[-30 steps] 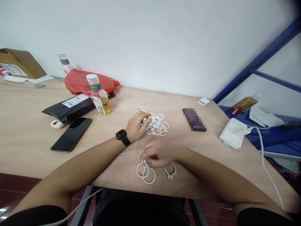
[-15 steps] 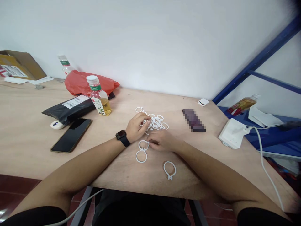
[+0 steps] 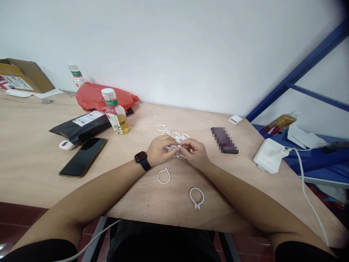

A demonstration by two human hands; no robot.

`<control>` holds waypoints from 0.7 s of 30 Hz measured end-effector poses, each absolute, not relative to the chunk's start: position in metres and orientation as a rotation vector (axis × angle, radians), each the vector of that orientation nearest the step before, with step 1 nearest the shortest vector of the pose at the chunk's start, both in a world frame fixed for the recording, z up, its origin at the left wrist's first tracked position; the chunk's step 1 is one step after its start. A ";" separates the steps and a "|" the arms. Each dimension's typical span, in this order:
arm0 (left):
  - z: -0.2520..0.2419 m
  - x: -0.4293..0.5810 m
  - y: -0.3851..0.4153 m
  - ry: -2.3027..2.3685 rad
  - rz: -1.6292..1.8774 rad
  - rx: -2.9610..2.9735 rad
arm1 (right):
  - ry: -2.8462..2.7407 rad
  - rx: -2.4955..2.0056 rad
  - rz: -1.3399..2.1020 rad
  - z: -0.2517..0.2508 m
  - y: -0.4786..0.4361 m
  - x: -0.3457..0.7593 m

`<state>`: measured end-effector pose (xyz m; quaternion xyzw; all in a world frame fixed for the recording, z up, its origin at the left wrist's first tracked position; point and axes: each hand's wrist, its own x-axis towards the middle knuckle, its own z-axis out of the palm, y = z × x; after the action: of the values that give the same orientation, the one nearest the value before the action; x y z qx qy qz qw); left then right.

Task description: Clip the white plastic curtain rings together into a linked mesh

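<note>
Pinching slim, smooth white plastic rings (image 3: 179,146) with left hand (image 3: 163,149) and right hand (image 3: 195,154), over the heap (image 3: 179,138) mid-worktop (image 3: 237,178). Brought fingertip to fingertip since half a second ago, leaving two round loops (image 3: 164,183) nearer the front edge.

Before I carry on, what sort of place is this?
Perhaps a dorm room or small workroom: a wooden table against a white wall, a phone lying on it, and a blue metal frame alongside.
</note>
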<state>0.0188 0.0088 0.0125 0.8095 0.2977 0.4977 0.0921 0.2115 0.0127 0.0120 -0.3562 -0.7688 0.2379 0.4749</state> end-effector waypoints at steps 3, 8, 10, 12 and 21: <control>0.014 0.018 0.009 0.840 1.481 2.423 | -1.839 -0.854 0.661 0.010 0.014 0.212; 0.015 0.017 0.009 0.812 1.489 2.403 | -1.698 -0.869 0.985 0.004 0.019 0.212; 0.014 0.017 0.009 0.810 1.485 2.410 | -1.682 -0.862 1.084 0.004 0.020 0.211; 0.013 0.017 0.009 0.815 1.471 2.430 | -1.696 -0.858 1.105 0.005 0.020 0.212; 0.012 0.018 0.008 0.901 1.442 2.480 | -1.805 -0.922 0.785 0.009 0.012 0.211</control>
<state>0.0184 0.0085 0.0124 0.8229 0.2991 0.4784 0.0675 0.2108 0.0122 0.0090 -0.3753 -0.7352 0.3195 0.4653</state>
